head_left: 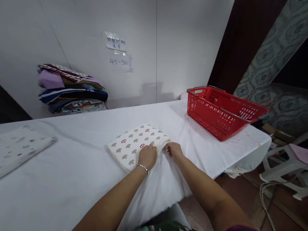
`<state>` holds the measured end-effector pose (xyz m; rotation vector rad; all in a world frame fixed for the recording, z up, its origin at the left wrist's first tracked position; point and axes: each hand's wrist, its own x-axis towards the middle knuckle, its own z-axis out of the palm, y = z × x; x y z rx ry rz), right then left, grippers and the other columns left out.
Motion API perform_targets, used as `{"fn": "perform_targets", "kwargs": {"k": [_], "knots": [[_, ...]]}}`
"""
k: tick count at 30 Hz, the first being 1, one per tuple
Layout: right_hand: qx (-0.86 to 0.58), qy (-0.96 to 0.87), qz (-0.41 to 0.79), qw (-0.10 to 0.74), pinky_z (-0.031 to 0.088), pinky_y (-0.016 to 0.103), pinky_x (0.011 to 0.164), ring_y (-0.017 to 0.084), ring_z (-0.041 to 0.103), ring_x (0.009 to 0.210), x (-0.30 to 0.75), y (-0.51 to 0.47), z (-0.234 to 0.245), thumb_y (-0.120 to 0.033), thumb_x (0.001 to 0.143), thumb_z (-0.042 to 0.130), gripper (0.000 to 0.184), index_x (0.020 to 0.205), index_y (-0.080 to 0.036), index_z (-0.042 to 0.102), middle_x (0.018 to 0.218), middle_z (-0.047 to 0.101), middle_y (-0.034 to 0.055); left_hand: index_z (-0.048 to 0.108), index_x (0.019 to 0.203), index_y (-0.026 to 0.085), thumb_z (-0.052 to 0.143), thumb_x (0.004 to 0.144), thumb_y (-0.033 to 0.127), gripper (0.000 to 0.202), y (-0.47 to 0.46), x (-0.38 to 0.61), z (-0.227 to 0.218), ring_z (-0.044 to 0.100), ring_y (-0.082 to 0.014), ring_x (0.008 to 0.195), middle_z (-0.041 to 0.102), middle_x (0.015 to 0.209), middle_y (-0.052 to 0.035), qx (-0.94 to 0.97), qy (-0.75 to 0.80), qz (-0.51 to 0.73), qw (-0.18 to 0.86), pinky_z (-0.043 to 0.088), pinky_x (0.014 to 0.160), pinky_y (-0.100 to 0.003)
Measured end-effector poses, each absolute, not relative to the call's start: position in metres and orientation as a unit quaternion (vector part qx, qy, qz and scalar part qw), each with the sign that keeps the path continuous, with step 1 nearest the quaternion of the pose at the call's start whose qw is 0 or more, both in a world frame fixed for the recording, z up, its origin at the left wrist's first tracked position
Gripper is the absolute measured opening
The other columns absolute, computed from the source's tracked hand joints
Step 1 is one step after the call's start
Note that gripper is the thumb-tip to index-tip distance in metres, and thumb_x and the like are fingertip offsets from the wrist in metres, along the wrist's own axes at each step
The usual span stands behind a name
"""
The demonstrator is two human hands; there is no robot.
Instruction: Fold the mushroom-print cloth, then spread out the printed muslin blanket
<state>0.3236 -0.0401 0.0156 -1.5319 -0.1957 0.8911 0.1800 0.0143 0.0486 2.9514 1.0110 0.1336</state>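
Observation:
A folded white cloth (132, 142) printed with grey and red shapes lies on the white-covered table (75, 173). My left hand (147, 156), with a bracelet on the wrist, rests on the cloth's near right part, fingers curled down onto it. At the cloth's right edge my right hand (174, 149) pinches the layered corner.
A red plastic basket (221, 110) stands at the table's far right end. A stack of folded clothes (70, 89) sits against the wall at the back left. Another folded patterned cloth (2, 152) lies at the left. A white plastic stool (295, 167) stands on the floor to the right.

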Motion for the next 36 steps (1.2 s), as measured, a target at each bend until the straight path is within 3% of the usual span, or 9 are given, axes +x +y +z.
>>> {"fn": "perform_targets", "kwargs": {"k": [4,8,14,16,19,24,30,32,36], "knots": [[-0.691,-0.096,0.356,0.622,0.029,0.016,0.035,0.006,0.049,0.042,0.324,-0.039,0.015,-0.024,0.074,0.055,0.007,0.077,-0.018,0.052,0.060,0.058,-0.0032,0.058,0.102,0.017,0.045,0.086,0.028,0.024,0.014,0.178,0.046,0.049,-0.0246,0.100,0.056,0.104,-0.0109,0.947,0.317,0.047,0.005,0.040,0.082,-0.036],[-0.721,-0.133,0.319,0.601,0.030,0.018,0.035,0.008,0.050,0.043,0.328,-0.036,0.014,-0.036,0.075,0.058,0.027,0.096,-0.020,0.053,0.067,0.060,-0.0030,0.058,0.101,0.017,0.045,0.085,0.027,0.023,0.014,0.177,0.044,0.049,-0.0249,0.099,0.056,0.104,-0.0106,0.949,0.311,0.054,-0.004,0.040,0.081,-0.036],[-0.769,-0.228,0.275,0.529,0.035,0.021,0.042,0.010,0.049,0.047,0.345,-0.034,0.019,-0.026,0.070,0.063,0.012,0.077,-0.017,0.060,0.059,0.056,-0.0018,0.057,0.104,0.017,0.036,0.088,0.017,0.026,0.011,0.174,0.040,0.048,-0.0235,0.098,0.056,0.103,-0.0111,0.955,0.293,0.052,0.002,0.039,0.082,-0.037],[-0.782,-0.252,0.260,0.507,0.040,0.023,0.051,0.014,0.055,0.059,0.348,-0.038,0.023,-0.023,0.068,0.064,0.009,0.075,-0.017,0.061,0.064,0.058,0.0011,0.054,0.109,0.017,0.036,0.087,0.013,0.029,0.009,0.169,0.036,0.048,-0.0231,0.098,0.056,0.103,-0.0108,0.959,0.277,0.062,-0.007,0.039,0.082,-0.037],[-0.793,-0.336,0.176,0.476,0.044,0.028,0.077,0.020,0.056,0.091,0.343,-0.040,0.032,-0.018,0.070,0.061,0.017,0.087,-0.018,0.064,0.092,0.062,0.0067,0.053,0.112,0.015,0.038,0.086,0.013,0.029,0.004,0.160,0.033,0.048,-0.0221,0.096,0.056,0.103,-0.0099,0.959,0.269,0.086,0.001,0.041,0.082,-0.036],[-0.727,-0.601,0.010,0.333,0.026,0.038,0.104,0.023,0.035,0.126,0.316,-0.021,0.038,-0.026,0.082,0.051,0.039,0.121,-0.021,0.053,0.135,0.044,0.0093,0.054,0.109,0.015,0.040,0.084,0.012,0.029,-0.001,0.150,0.030,0.049,-0.0207,0.099,0.057,0.106,-0.0085,0.956,0.263,0.121,0.047,0.041,0.088,-0.035],[-0.775,-0.618,0.041,0.124,0.016,0.044,0.107,0.025,0.020,0.136,0.310,-0.008,0.023,-0.044,0.090,0.037,0.051,0.133,-0.017,0.041,0.145,0.031,0.0108,0.047,0.124,0.014,0.046,0.079,0.012,0.045,-0.015,0.130,0.012,0.038,-0.0250,0.124,0.044,0.135,-0.0115,0.955,0.228,0.181,0.053,0.032,0.104,-0.045],[-0.773,-0.622,0.042,0.120,0.018,0.045,0.107,0.025,0.020,0.136,0.315,-0.008,0.020,-0.046,0.089,0.038,0.051,0.133,-0.020,0.042,0.145,0.031,0.0097,0.048,0.123,0.017,0.048,0.079,0.015,0.044,-0.021,0.119,0.009,0.035,-0.0248,0.128,0.042,0.138,-0.0099,0.954,0.218,0.193,0.075,0.030,0.106,-0.046],[-0.770,-0.608,0.083,0.172,0.028,0.040,0.104,0.024,0.033,0.129,0.330,-0.002,0.022,-0.045,0.086,0.045,0.044,0.124,-0.023,0.051,0.139,0.041,0.0077,0.055,0.115,0.022,0.046,0.083,0.021,0.034,-0.010,0.096,0.020,0.042,-0.0210,0.123,0.052,0.129,-0.0062,0.937,0.216,0.239,0.132,0.034,0.104,-0.045]]}}
